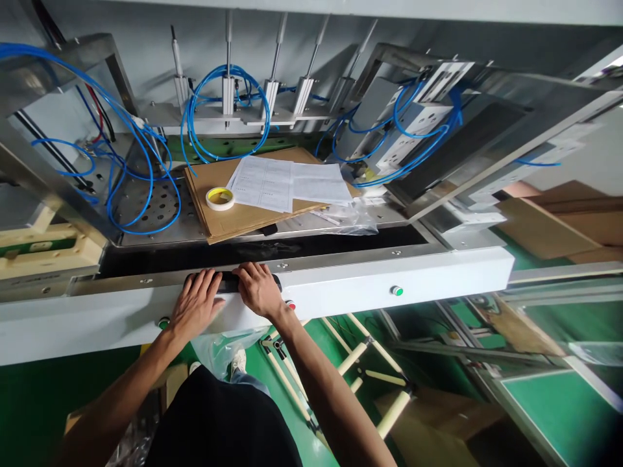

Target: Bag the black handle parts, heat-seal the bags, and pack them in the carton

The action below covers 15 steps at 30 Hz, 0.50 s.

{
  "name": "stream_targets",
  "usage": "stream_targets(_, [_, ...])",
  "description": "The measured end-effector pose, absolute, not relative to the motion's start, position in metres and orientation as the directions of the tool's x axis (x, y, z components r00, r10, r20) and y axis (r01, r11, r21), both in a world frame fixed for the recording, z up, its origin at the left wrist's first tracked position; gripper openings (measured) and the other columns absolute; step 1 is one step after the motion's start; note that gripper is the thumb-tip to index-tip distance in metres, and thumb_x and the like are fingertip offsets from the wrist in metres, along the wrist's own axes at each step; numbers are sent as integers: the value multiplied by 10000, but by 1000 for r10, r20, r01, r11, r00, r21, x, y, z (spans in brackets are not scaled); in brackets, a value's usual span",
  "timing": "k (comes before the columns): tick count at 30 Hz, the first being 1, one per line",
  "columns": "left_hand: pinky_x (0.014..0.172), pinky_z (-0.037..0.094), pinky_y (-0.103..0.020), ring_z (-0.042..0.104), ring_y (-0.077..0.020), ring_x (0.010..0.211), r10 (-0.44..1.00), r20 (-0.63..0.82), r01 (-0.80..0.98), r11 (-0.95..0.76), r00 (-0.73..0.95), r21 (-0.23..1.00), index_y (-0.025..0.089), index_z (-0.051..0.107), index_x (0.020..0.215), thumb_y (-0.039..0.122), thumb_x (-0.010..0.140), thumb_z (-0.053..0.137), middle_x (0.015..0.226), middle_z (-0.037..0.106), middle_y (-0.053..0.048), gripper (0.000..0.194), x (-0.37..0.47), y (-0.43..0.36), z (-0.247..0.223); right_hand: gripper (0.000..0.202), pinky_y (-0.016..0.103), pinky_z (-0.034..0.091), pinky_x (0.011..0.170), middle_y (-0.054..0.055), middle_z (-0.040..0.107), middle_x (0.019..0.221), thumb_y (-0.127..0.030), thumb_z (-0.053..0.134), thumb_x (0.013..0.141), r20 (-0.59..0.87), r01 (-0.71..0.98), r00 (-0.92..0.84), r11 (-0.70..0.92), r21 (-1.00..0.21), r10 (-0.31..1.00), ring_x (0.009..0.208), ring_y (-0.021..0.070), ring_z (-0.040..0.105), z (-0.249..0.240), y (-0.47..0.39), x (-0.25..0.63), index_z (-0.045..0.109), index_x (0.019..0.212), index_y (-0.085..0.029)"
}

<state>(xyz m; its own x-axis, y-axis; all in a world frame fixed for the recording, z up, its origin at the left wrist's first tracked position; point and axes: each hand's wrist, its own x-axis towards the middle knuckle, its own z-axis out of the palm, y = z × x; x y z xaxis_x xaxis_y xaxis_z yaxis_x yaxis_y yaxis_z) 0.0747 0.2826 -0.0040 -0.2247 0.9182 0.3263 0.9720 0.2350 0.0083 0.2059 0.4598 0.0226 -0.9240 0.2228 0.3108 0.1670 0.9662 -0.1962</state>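
Note:
My left hand lies over the left end of a black bar-shaped object on the front edge of the white machine beam, its fingers stretched out and slightly apart. At the other end of that black object, my right hand has its fingers curled over it. A red button shows beside my right wrist, and a green button is next to my left wrist. Behind the hands, cardboard sheets carry printed papers and a roll of tape.
Coiled blue tubes hang before metal cylinders. A clear plastic bag lies right of the cardboard. Another green button is on the beam. Below stand a cream tube frame and, at far right, cardboard boxes.

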Motion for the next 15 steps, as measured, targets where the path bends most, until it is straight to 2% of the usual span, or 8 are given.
stream_targets(3, [1099, 463, -534, 595, -378, 1331, 944, 278, 980, 195, -178, -35, 102, 593, 1456, 328, 1052, 521, 1456, 632, -229, 469, 67, 283, 4, 380, 429, 439, 994, 121, 727, 1211, -190, 499, 1036, 428, 188, -864, 959, -213, 264, 1132, 272, 619, 23, 449, 217, 613, 1399, -200])
stream_targets(5, [1104, 457, -524, 584, -367, 1337, 960, 243, 988, 149, -138, -30, 96, 581, 1462, 323, 1051, 528, 1447, 634, -223, 473, 62, 283, 12, 339, 465, 414, 1082, 129, 721, 1269, -283, 545, 1047, 518, 187, -811, 959, -215, 274, 1246, 285, 593, 21, 436, 227, 630, 1363, -198])
stream_targets(8, [1069, 475, -509, 591, -355, 1307, 978, 185, 995, 96, -99, 23, 89, 565, 1462, 332, 1045, 541, 1417, 644, -216, 483, 56, 282, 24, 364, 481, 408, 1116, 127, 727, 1287, -372, 615, 1030, 542, 160, -807, 970, -183, 235, 1271, 282, 596, 15, 418, 239, 641, 1352, -205])
stream_targets(13, [1006, 511, -523, 642, -342, 1210, 991, 112, 986, 48, -66, 158, 127, 557, 1431, 333, 1044, 507, 1360, 681, -178, 441, 43, 285, 36, 367, 431, 439, 1043, 113, 744, 1266, -191, 512, 1067, 464, 173, -855, 971, -163, 230, 1161, 241, 626, 9, 416, 238, 615, 1419, -188])
stream_targets(15, [1016, 525, -505, 659, -332, 1208, 988, 137, 973, 39, -72, 229, 125, 507, 1468, 361, 1020, 555, 1368, 683, -185, 509, 38, 287, 36, 385, 415, 451, 978, 107, 748, 1242, -163, 488, 1067, 421, 162, -880, 973, -165, 218, 1080, 238, 627, 14, 424, 235, 614, 1429, -190])
